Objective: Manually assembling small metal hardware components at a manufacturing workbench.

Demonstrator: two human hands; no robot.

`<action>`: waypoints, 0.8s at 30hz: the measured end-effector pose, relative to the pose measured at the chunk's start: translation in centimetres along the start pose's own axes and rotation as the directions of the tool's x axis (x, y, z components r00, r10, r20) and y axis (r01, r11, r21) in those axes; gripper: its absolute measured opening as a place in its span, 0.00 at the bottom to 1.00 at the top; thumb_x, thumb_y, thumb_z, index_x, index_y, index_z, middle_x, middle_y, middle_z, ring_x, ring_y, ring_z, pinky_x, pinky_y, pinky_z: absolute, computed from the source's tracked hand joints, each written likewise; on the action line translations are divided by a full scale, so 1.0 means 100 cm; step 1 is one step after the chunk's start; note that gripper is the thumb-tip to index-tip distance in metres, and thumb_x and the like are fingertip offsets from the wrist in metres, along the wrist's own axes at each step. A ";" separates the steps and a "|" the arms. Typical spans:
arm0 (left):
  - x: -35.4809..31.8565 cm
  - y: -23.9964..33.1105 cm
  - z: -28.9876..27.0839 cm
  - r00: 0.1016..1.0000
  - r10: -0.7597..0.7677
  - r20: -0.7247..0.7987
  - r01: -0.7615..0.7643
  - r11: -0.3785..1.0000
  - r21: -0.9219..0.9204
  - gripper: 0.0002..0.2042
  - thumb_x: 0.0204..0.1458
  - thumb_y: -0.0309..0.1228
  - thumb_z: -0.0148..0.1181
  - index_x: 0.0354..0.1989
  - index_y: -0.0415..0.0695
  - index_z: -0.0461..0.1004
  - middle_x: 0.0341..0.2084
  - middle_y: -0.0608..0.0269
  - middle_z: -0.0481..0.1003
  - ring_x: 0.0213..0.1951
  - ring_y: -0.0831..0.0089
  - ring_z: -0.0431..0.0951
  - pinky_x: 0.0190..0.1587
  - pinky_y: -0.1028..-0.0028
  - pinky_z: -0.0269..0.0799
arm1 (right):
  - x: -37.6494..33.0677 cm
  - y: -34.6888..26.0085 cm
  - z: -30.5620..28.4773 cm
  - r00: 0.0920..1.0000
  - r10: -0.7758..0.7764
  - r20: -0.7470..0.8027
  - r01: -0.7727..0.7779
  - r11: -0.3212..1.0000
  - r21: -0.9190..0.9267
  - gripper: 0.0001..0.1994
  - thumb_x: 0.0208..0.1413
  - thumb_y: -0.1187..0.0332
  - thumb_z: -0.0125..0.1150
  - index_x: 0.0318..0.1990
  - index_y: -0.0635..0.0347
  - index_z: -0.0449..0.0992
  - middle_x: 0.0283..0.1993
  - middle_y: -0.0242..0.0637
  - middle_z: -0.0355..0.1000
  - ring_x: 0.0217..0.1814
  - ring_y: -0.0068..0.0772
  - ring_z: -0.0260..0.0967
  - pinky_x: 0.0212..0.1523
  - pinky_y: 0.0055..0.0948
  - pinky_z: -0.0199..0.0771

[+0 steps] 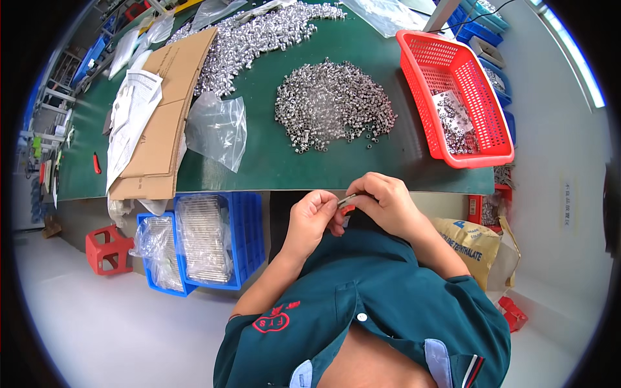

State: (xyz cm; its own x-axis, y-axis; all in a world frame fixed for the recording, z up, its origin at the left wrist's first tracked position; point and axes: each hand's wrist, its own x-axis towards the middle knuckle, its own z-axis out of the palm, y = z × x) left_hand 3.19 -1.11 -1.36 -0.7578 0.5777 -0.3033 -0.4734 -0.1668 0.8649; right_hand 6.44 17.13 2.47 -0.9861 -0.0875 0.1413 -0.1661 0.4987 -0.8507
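Observation:
Just in front of the table's near edge, my left hand (314, 218) and my right hand (383, 199) meet with fingers closed. Between them is a small slim dark-and-metallic piece (343, 202), with a red-orange part (348, 210) showing beneath it. Fingers cover most of it, so its exact kind cannot be told. Beyond my hands, a heap of small silver metal rings or sleeves (330, 107) lies on the green table (272, 171). To its right stands a red perforated plastic basket (446, 152) with small metal parts and a white paper inside.
A larger pile of shiny metal pieces (259, 42) spreads at the back. Flattened cardboard (158, 142), papers (134, 123) and a clear plastic bag (218, 131) lie left. Below are blue crates (249, 236), a red stool (108, 251) and, right, a yellow sack (475, 246).

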 end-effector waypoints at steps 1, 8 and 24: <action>-0.001 0.001 0.001 1.000 -0.007 -0.004 0.007 1.000 -0.024 0.08 0.59 0.29 0.48 0.36 0.36 0.68 0.21 0.59 0.73 0.20 0.75 0.73 0.24 0.79 0.71 | 0.000 -0.002 0.002 1.000 -0.008 -0.022 0.008 1.000 0.010 0.06 0.45 0.79 0.61 0.33 0.66 0.74 0.29 0.38 0.71 0.29 0.31 0.71 0.31 0.26 0.71; 0.008 0.002 -0.003 0.999 -0.020 -0.041 0.014 0.991 -0.136 0.08 0.59 0.30 0.49 0.35 0.37 0.68 0.21 0.60 0.73 0.20 0.75 0.73 0.24 0.78 0.72 | 0.021 0.025 -0.013 0.968 -0.046 -0.248 -0.026 0.960 -0.279 0.08 0.45 0.74 0.62 0.35 0.60 0.76 0.30 0.41 0.71 0.30 0.42 0.72 0.31 0.33 0.73; 0.003 -0.016 -0.007 0.999 -0.018 -0.049 0.014 0.996 -0.085 0.07 0.59 0.30 0.49 0.36 0.39 0.68 0.22 0.62 0.73 0.21 0.75 0.74 0.25 0.77 0.73 | 0.010 0.011 -0.010 0.952 0.279 -0.123 -0.230 0.923 0.310 0.04 0.50 0.77 0.60 0.33 0.67 0.74 0.26 0.32 0.71 0.25 0.18 0.69 0.27 0.19 0.70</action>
State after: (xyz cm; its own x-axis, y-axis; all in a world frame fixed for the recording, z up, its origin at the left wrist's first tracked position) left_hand 3.42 -1.20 -3.14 -0.7704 0.5406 -0.3381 -0.5202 -0.2264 0.8235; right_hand 5.29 18.48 2.16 -0.9859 0.1622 -0.0406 0.0752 0.2132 -0.9741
